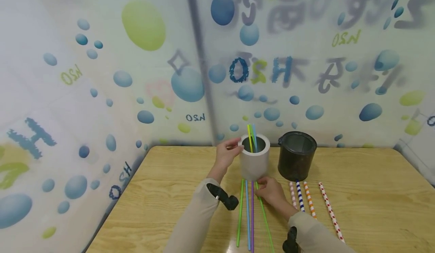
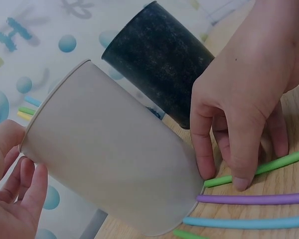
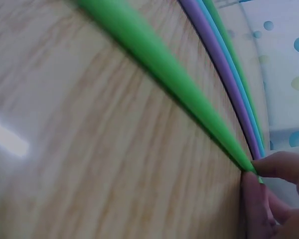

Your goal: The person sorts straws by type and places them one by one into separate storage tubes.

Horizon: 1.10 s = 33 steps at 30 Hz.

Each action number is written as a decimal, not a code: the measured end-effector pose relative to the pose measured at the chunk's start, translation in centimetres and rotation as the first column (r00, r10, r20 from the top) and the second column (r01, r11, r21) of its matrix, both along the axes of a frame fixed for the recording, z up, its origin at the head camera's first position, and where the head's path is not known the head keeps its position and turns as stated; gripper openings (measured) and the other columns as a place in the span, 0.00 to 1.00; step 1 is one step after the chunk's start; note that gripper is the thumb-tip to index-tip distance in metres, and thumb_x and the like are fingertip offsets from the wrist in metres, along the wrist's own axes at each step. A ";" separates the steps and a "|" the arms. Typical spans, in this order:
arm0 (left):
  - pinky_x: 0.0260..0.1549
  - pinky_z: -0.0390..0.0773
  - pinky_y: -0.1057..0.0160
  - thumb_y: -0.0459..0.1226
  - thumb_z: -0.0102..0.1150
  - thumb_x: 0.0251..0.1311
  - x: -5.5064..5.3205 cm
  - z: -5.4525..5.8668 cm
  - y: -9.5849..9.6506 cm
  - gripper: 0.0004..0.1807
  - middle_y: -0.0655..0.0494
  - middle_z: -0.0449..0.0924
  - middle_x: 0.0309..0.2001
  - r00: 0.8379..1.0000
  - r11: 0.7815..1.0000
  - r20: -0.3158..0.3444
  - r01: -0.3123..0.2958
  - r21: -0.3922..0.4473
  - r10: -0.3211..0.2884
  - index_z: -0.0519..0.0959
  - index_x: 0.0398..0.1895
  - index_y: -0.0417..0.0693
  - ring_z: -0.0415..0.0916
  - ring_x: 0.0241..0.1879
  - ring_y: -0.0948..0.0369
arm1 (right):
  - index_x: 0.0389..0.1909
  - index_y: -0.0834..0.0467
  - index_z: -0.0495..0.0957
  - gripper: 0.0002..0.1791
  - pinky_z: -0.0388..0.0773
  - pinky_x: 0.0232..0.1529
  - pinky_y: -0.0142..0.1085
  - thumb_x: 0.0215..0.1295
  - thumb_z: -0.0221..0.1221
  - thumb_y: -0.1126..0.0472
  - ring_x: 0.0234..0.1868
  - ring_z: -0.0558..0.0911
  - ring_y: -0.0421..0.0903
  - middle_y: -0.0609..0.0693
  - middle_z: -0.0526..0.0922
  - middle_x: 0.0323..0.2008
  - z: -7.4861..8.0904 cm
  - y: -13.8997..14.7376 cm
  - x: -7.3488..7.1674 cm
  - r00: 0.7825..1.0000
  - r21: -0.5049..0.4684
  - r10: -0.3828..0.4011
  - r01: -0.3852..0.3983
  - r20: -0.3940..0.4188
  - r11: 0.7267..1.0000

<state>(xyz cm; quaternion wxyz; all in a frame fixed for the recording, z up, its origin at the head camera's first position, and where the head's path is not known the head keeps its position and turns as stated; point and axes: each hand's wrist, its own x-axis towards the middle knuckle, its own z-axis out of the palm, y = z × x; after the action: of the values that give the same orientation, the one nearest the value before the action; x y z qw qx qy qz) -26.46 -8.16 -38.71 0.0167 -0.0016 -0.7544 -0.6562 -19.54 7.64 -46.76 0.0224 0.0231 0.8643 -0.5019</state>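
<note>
A light grey, round bucket [image 1: 255,166] stands towards the back of the wooden table, with yellow, green and blue straws [image 1: 250,136] poking out of its mouth. My left hand [image 1: 225,155] holds its rim from the left side. In front of the bucket, my right hand [image 1: 272,192] pinches the far end of a green straw [image 1: 266,222] between thumb and finger. That straw lies along the wood, its end right at the bucket's foot. Left of it lie a purple straw [image 1: 252,215], a blue straw [image 1: 247,215] and another green straw [image 1: 240,215].
A black bucket [image 1: 295,162] stands right of the grey one. Before it lie patterned straws: pink-striped [image 1: 293,194], blue-striped [image 1: 300,196], orange-striped [image 1: 309,200] and red-dotted [image 1: 330,211]. A patterned wall cloth [image 1: 163,79] hangs behind the table [image 1: 380,192].
</note>
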 end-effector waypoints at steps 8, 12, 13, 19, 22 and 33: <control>0.42 0.76 0.63 0.36 0.63 0.53 0.0 -0.1 0.0 0.17 0.50 0.76 0.45 1.000 1.000 0.009 -0.007 -0.003 0.007 0.79 0.49 0.46 0.70 0.44 0.57 | 0.38 0.70 0.74 0.18 0.71 0.12 0.32 0.41 0.61 0.72 0.11 0.70 0.40 0.51 0.75 0.22 0.1 0.0 0.0 1.000 -0.013 0.000 0.000 0.006 1.000; 0.41 0.76 0.64 0.35 0.63 0.53 0.0 -0.1 0.0 0.17 0.52 0.76 0.44 1.000 1.000 0.006 -0.012 -0.003 0.012 0.80 0.48 0.46 0.70 0.43 0.58 | 0.39 0.70 0.74 0.17 0.73 0.13 0.34 0.43 0.61 0.70 0.15 0.71 0.41 0.52 0.76 0.24 0.2 0.1 -0.1 0.999 -0.023 -0.005 0.006 0.054 1.000; 0.41 0.76 0.63 0.34 0.63 0.53 0.3 0.4 0.1 0.17 0.51 0.76 0.44 1.000 1.000 0.007 -0.011 -0.003 0.011 0.79 0.48 0.45 0.70 0.43 0.57 | 0.39 0.70 0.74 0.18 0.73 0.13 0.34 0.44 0.60 0.70 0.15 0.72 0.42 0.52 0.76 0.25 0.2 0.2 -0.2 0.997 -0.032 -0.005 0.007 0.075 0.999; 0.42 0.76 0.63 0.35 0.63 0.53 0.2 0.5 0.2 0.18 0.50 0.76 0.46 1.000 1.000 0.013 -0.010 -0.003 0.010 0.79 0.49 0.44 0.70 0.44 0.57 | 0.43 0.71 0.73 0.19 0.75 0.16 0.35 0.46 0.57 0.70 0.21 0.73 0.44 0.53 0.74 0.26 0.6 0.9 -0.8 0.980 -0.122 0.022 0.002 0.196 0.992; 0.41 0.76 0.64 0.35 0.64 0.52 -0.1 0.1 0.4 0.17 0.52 0.77 0.45 1.000 1.000 0.009 -0.012 -0.007 0.012 0.80 0.48 0.46 0.70 0.43 0.58 | 0.44 0.71 0.72 0.20 0.75 0.14 0.35 0.47 0.57 0.71 0.20 0.71 0.43 0.53 0.72 0.27 0.8 1.1 -0.9 0.975 -0.174 0.028 0.011 0.222 0.985; 0.42 0.76 0.63 0.35 0.63 0.53 -0.2 -0.1 0.0 0.18 0.51 0.75 0.45 1.000 1.000 0.002 -0.006 -0.020 0.006 0.79 0.49 0.46 0.70 0.44 0.57 | 0.49 0.70 0.68 0.24 0.79 0.21 0.40 0.45 0.52 0.72 0.30 0.73 0.46 0.55 0.72 0.33 2.9 2.4 -1.2 0.983 -0.299 0.105 -0.055 0.153 0.953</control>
<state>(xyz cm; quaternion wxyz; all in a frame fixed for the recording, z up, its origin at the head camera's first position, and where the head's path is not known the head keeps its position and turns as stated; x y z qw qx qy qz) -26.67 -8.13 -38.80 0.0180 0.0011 -0.7610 -0.6485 -20.79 10.07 -43.89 0.1183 0.0263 0.7756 -0.6195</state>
